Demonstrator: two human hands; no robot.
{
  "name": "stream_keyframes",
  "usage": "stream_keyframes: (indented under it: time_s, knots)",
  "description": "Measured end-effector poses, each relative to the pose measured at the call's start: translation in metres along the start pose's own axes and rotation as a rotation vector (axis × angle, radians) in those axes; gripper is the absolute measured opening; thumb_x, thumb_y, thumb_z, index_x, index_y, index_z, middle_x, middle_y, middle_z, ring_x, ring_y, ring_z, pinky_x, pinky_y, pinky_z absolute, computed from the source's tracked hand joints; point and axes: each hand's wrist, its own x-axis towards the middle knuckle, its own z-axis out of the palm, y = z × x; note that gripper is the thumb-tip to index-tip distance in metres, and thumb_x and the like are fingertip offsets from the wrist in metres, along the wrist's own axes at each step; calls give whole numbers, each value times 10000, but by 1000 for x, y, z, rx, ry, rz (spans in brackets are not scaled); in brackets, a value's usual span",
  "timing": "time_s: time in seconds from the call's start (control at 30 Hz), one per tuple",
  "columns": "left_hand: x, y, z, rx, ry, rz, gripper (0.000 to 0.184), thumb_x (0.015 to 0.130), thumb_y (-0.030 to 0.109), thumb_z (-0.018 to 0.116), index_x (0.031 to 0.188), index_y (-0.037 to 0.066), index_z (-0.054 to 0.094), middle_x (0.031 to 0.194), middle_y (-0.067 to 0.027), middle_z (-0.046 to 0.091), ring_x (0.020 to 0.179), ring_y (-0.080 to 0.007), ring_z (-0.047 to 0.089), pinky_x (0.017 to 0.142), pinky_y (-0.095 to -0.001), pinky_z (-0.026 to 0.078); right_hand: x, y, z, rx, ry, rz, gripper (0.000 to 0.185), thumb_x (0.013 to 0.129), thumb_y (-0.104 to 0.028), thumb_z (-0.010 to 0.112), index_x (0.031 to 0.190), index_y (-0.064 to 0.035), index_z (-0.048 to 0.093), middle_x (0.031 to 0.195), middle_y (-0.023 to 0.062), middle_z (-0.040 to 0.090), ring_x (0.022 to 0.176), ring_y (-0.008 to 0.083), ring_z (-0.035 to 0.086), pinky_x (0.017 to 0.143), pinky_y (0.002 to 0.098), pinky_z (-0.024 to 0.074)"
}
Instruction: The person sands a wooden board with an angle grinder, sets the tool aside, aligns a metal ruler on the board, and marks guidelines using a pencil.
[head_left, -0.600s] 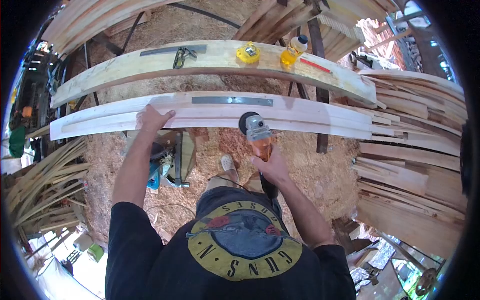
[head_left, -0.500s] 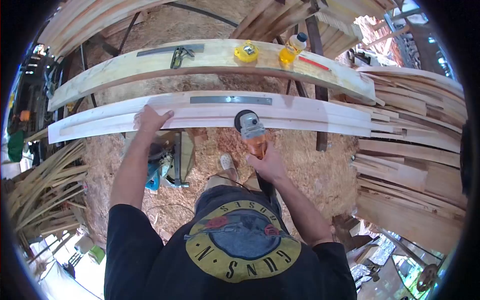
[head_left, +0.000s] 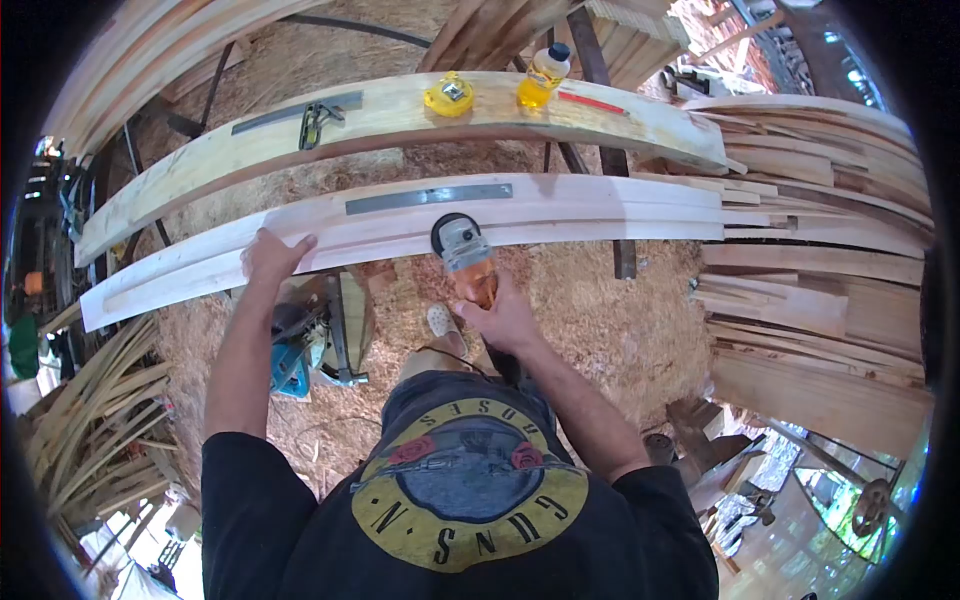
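Note:
A long pale wooden beam (head_left: 590,212) with a lengthwise step along its face stretches across in front of me. My left hand (head_left: 273,257) rests on its left part, thumb spread away from the fingers. My right hand (head_left: 503,314) is wrapped around the orange body of an angle grinder (head_left: 468,262). The grinder's round black disc is at the beam's face, left of the middle; whether it touches or spins I cannot tell. Just above the disc, a flat grey metal strip (head_left: 430,198) lies on the beam.
Behind lies a second thick beam (head_left: 400,125), bearing a combination square (head_left: 318,122), a yellow tape measure (head_left: 449,95), a bottle of yellow liquid (head_left: 543,78) and a red pencil (head_left: 593,103). A teal power tool (head_left: 290,368) sits below. Stacked boards (head_left: 800,300) flank the right; thin strips (head_left: 100,420), the left.
My view has shifted and tilted slightly, so the beams and tools appear farther left. Both hands and the grinder keep about the same places along the beam.

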Motion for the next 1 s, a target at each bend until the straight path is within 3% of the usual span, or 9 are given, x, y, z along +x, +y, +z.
stream_keyframes:
  time_s: [0.07, 0.17, 0.27, 0.33, 0.47, 0.57, 0.77, 1.0]
  knots:
    - [3, -3, 0, -15, -17, -39, 1215, 694, 834, 799, 1425, -95, 518, 1328, -318, 679, 1274, -467, 645, 1104, -532, 489, 1, 1, -10, 120, -1, 32, 835, 826, -466, 824, 1400, 51, 505, 1088, 272, 752, 1023, 449, 748, 940, 487, 572]
    - [4, -3, -1, -16, -25, -38, 1222, 698, 837, 794, 1431, -98, 508, 1333, -322, 673, 1279, -469, 641, 1091, -526, 501, 11, 53, -9, 216, 140, -24, 675, 848, -344, 840, 1330, 32, 552, 1048, 161, 727, 932, 276, 732, 846, 409, 587]
    - [1, -1, -3, -14, -29, -37, 1211, 706, 835, 789, 1422, -101, 512, 1331, -321, 674, 1278, -467, 641, 1079, -525, 510, 4, 55, -38, 131, 161, 153, 638, 853, -326, 843, 1309, 24, 567, 996, 116, 721, 831, 219, 716, 765, 385, 595]
    - [3, -3, 1, -22, -18, -20, 1207, 710, 836, 785, 1416, -104, 514, 1323, -317, 678, 1269, -467, 646, 1077, -526, 510, 3, 64, -46, 203, 204, 154, 634, 852, -328, 842, 1301, 26, 569, 986, 127, 724, 816, 205, 722, 732, 373, 595]
    - [-1, -3, -1, 17, 11, 16, 1225, 752, 838, 747, 1412, -156, 470, 1282, -348, 688, 1211, -483, 682, 1050, -513, 532, -6, 46, -51, 134, 203, 208, 669, 848, -366, 845, 1314, 25, 567, 994, 161, 742, 858, 259, 753, 755, 413, 601]
    - [0, -4, -3, 3, -17, 21, 1224, 750, 837, 750, 1422, -146, 468, 1292, -346, 684, 1218, -481, 679, 1052, -517, 531, -7, 25, -33, -113, 168, 121, 718, 846, -411, 842, 1340, 28, 560, 1063, 211, 758, 953, 346, 768, 824, 458, 598]
    - [-2, 0, -5, 24, -11, -5, 1224, 738, 832, 766, 1419, -142, 474, 1285, -337, 691, 1210, -476, 684, 1045, -515, 534, 6, -17, -8, -80, -2, 73, 789, 836, -469, 814, 1358, 54, 535, 1103, 299, 741, 1052, 484, 728, 930, 527, 580]
    - [5, -4, -1, 2, -28, -20, 1235, 704, 842, 784, 1437, -107, 488, 1329, -309, 676, 1257, -465, 655, 1084, -551, 498, 7, -5, 4, 21, 34, 81, 771, 835, -430, 827, 1362, 54, 540, 1118, 283, 745, 1063, 437, 743, 923, 500, 584]
